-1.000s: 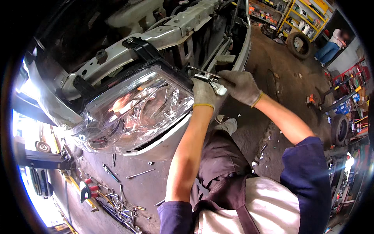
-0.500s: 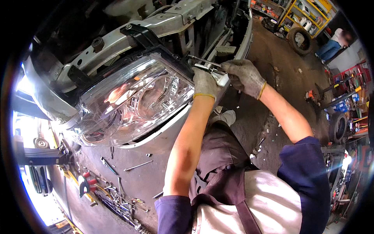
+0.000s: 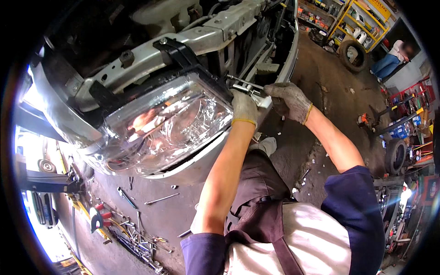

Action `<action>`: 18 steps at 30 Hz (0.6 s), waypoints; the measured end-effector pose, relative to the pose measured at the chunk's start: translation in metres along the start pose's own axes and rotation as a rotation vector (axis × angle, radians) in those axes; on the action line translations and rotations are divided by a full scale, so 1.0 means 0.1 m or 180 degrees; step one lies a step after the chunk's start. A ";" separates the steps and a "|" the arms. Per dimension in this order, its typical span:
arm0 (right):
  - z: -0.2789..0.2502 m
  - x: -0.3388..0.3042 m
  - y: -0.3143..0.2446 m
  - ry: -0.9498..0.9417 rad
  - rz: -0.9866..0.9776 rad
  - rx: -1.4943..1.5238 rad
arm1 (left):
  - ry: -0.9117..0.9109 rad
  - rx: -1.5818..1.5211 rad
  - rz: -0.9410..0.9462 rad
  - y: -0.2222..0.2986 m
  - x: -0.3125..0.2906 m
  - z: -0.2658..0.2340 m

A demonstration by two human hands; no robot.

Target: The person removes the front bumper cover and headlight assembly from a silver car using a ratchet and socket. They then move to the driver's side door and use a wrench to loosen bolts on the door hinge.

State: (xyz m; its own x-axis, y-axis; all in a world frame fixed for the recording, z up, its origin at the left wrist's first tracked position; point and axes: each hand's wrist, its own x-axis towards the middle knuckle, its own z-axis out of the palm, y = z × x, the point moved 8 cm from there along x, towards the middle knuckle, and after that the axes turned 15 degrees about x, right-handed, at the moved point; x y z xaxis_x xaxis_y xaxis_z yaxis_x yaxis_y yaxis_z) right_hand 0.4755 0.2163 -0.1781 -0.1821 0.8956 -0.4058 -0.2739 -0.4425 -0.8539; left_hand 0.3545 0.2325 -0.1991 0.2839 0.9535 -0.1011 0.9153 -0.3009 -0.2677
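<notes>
A large clear headlight (image 3: 160,126) sits in the front of a silver car, under a black bracket (image 3: 178,52). My left hand (image 3: 244,108), in a grey glove, presses against the headlight's right edge. My right hand (image 3: 289,101), also gloved, is closed on a metal wrench (image 3: 245,87) that reaches left to a fastener at the lamp's upper right corner. Both hands are close together. The wrench's working end is partly hidden by my left glove.
Silver bumper (image 3: 197,167) curves below the lamp. Several loose wrenches and red-handled pliers (image 3: 98,217) lie on the dirty floor at lower left. A tyre (image 3: 352,54), yellow shelves (image 3: 362,18) and a seated person (image 3: 389,59) are at upper right.
My view has shifted a little, so the headlight sits slightly lower and to the right. Both hands stay at the lamp's upper right corner with the wrench.
</notes>
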 end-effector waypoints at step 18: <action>0.30 -0.13 -0.44 -0.0287 -0.2737 -0.3601 | 0.0097 0.0176 -0.0056 0.00 -0.02 -0.03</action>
State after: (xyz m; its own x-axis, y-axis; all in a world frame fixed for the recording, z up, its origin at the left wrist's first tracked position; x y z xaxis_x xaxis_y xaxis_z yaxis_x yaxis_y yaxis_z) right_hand 0.4616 0.2229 -0.1254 -0.4188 0.8382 0.3493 0.5538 0.5406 -0.6333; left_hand 0.3545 0.2308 -0.1956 0.2773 0.9585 -0.0670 0.9032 -0.2838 -0.3219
